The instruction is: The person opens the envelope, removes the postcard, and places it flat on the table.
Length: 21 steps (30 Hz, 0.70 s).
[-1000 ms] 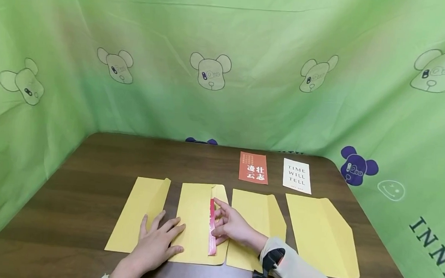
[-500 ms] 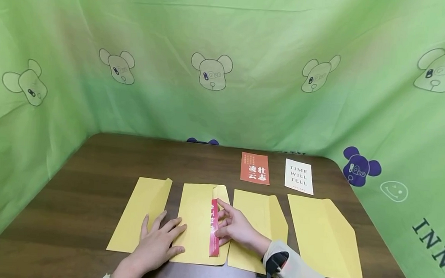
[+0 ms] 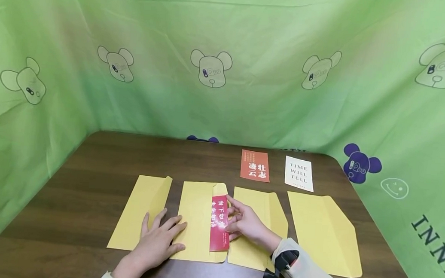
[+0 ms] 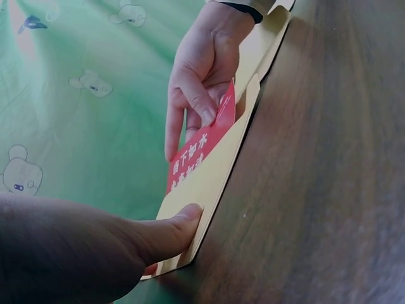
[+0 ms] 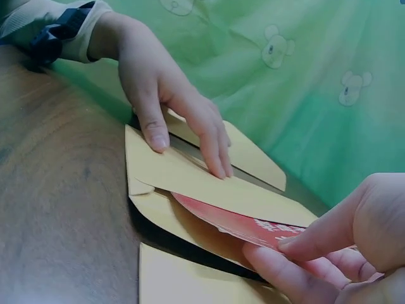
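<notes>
The right hand [image 3: 248, 223] pinches a red card [image 3: 219, 223] between thumb and fingers; the card is a stiff, smooth rectangle printed with white characters, and its left part sits inside the open mouth of a yellow envelope [image 3: 195, 221] while the right part sticks out over the flap. In the right wrist view the thumb lies on top of the card and the fingers curl beneath it. The left hand [image 3: 159, 243], at about 8 o'clock from the card, lies flat with straight, spread fingers pressing down the envelope's lower left corner; it grips nothing.

The envelope is thin matte paper, a tall rectangle with a rounded flap on its right edge. It is second from the left in a row of four alike on a dark brown wood-grain table [image 3: 89, 164]. A closed envelope [image 3: 140, 213] lies just beside it at 9 o'clock, another [image 3: 260, 210] at 3 o'clock partly under the right hand, and a fourth [image 3: 322, 234] beyond that with its flap spread wide.

At 1 o'clock, well apart, lie an orange card [image 3: 255, 166] and a white card [image 3: 299, 173] with black letters. A wrinkled green cloth [image 3: 229, 36] printed with bear heads hangs round the table.
</notes>
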Available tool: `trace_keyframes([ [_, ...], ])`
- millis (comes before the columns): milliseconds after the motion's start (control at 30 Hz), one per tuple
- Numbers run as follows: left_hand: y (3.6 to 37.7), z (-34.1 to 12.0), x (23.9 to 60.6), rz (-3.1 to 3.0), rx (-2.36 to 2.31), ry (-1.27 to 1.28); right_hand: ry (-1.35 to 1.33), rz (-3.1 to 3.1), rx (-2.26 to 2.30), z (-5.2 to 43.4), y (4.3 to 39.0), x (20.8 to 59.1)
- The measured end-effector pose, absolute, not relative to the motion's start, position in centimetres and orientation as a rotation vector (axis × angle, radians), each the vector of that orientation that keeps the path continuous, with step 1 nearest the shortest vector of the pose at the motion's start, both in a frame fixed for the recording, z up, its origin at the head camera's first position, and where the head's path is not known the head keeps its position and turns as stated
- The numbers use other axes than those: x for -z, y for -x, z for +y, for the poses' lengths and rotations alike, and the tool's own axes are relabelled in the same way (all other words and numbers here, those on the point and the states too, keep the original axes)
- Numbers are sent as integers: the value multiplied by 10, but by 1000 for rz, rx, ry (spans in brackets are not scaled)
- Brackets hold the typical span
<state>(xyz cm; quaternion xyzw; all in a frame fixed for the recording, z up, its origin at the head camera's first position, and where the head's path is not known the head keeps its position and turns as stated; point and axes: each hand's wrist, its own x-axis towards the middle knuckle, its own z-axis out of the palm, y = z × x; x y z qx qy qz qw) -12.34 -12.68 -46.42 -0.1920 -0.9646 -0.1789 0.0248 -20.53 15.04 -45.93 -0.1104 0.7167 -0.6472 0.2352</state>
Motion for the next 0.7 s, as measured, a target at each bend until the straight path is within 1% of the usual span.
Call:
trace_keyframes([
  [467, 124, -126, 464, -2991, 554, 603, 301, 2016, 1720, 165, 210, 450],
  [700, 125, -127, 465, -2983, 545, 605, 287, 2078, 1658, 172, 219, 446],
])
